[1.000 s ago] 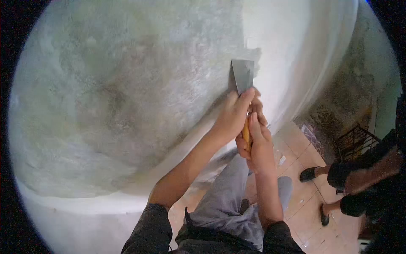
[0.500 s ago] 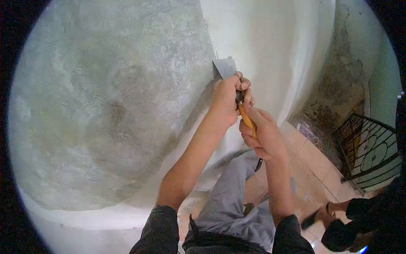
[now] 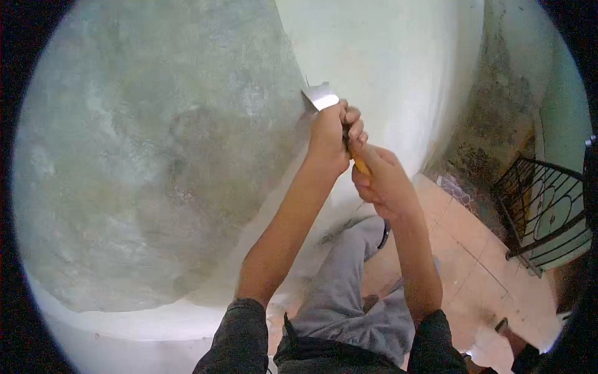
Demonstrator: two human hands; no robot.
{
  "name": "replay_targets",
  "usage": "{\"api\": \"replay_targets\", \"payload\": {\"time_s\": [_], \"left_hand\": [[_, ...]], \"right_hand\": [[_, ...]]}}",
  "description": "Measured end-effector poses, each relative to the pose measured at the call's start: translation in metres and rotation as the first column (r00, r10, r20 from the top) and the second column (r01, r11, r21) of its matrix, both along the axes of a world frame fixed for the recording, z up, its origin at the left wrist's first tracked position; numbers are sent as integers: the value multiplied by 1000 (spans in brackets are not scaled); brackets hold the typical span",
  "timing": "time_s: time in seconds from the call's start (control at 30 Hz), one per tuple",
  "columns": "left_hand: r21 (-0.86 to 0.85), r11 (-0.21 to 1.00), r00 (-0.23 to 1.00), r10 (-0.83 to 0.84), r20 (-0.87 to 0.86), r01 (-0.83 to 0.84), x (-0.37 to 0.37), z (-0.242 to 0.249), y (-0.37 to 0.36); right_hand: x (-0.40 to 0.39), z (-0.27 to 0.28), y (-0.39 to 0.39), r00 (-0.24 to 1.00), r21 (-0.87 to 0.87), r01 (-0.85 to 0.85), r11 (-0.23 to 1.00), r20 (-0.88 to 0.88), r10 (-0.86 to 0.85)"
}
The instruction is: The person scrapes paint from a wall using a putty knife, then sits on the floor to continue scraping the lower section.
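Observation:
A scraper with a wide metal blade point(image 3: 321, 96) and a yellow handle point(image 3: 360, 163) is held in both hands. My left hand point(image 3: 331, 138) is wrapped round its upper part, close behind the blade. Lower down, my right hand point(image 3: 384, 182) grips the yellow handle, most of which the fingers hide. The blade lies against the wall at the border between a grey-green rough area point(image 3: 187, 156) and a smooth white area point(image 3: 374, 56). A thin sliver stands up at the blade's upper left corner.
A black metal railing point(image 3: 548, 199) stands at the right above a tiled floor point(image 3: 464, 249). Beyond it is a stained wall part point(image 3: 492, 93). Part of another person in dark clothing point(image 3: 526, 360) shows at the lower right. My grey-trousered legs are below.
Both hands and the scraper have shifted slightly left and up in the view. The blade now catches bright light. The other person has moved down, mostly out of view.

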State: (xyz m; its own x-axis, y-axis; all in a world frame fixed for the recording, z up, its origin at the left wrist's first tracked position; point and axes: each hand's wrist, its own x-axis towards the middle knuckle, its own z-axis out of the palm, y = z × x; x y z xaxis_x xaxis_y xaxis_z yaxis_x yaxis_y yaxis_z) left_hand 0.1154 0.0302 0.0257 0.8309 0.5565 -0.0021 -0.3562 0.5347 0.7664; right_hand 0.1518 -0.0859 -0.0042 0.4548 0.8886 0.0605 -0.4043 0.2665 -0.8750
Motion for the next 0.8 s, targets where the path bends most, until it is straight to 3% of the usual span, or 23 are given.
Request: {"api": "replay_targets", "payload": {"time_s": [0.1,0.17,0.2,0.23,0.3,0.37,0.57,0.63,0.7,0.73,0.8], "left_hand": [[71,997,997,-44,57,40,9,16,15],[74,994,996,-82,39,79,6,5,18],[41,999,999,28,16,-29,5,9,7],[41,999,999,32,15,-32,3,7,7],[14,999,998,-35,-42,36,1,10,10],[23,1000,998,-20,-54,21,1,15,17],[9,1000,997,-19,-80,20,0,15,12],[61,997,997,-45,-70,50,3,23,19],[95,994,997,-61,43,57,10,38,15],[103,993,997,-60,54,54,6,39,15],[34,999,999,-22,-33,23,-6,25,11]], "right_hand": [[-2,7,9,999,-90,-45,995,-4,44],[-2,-5,8,1000,-67,-23,997,-2,23],[-1,-14,10,1000,-42,-9,999,9,10],[4,-14,15,999,8,7,1000,50,-8],[4,-7,15,998,8,32,999,59,-32],[-3,2,15,999,-70,-34,997,36,37],[0,6,18,1000,-40,-26,999,8,26],[-4,7,14,999,-83,-46,996,-22,44],[4,20,14,999,35,-5,999,49,3],[1,19,10,999,10,-35,999,17,35],[-10,10,7,999,-16,-51,999,-9,51]]}}
